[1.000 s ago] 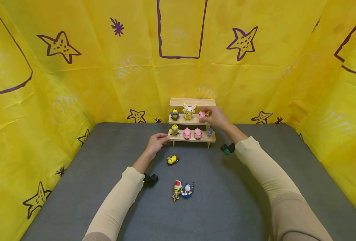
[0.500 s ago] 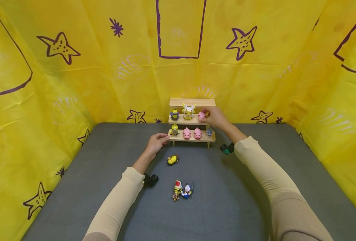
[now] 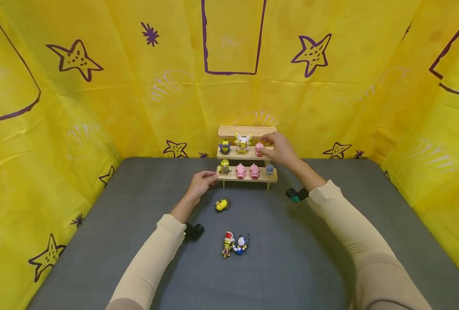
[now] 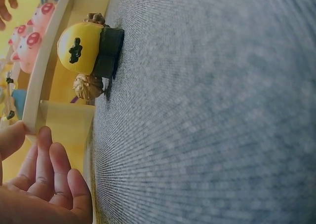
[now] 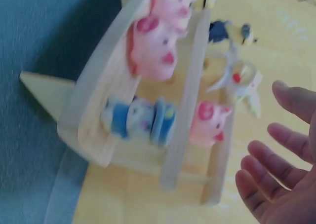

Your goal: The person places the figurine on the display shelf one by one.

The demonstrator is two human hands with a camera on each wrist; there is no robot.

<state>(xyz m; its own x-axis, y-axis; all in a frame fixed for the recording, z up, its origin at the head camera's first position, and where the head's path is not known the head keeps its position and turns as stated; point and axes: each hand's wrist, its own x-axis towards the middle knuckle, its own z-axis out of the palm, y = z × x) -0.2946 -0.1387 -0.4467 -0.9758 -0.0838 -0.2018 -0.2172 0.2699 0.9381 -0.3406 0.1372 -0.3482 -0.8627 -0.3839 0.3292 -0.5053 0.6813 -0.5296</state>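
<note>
The right hand [image 3: 281,150] has just released the pink pig figurine [image 5: 208,121], fingers now spread beside it; it stands at the middle shelf's [image 3: 233,155] right end, seemingly placed. The left hand [image 3: 201,184] pinches the bottom shelf's [image 3: 248,179] left end.

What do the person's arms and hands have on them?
The left sleeve and right sleeve are cream, with wavy cuffs. Higher up, darker beige cloth shows. A black gadget sticks out by the left wrist, and a black-and-green gadget by the right. The left hand and right hand wear no gloves.
</note>
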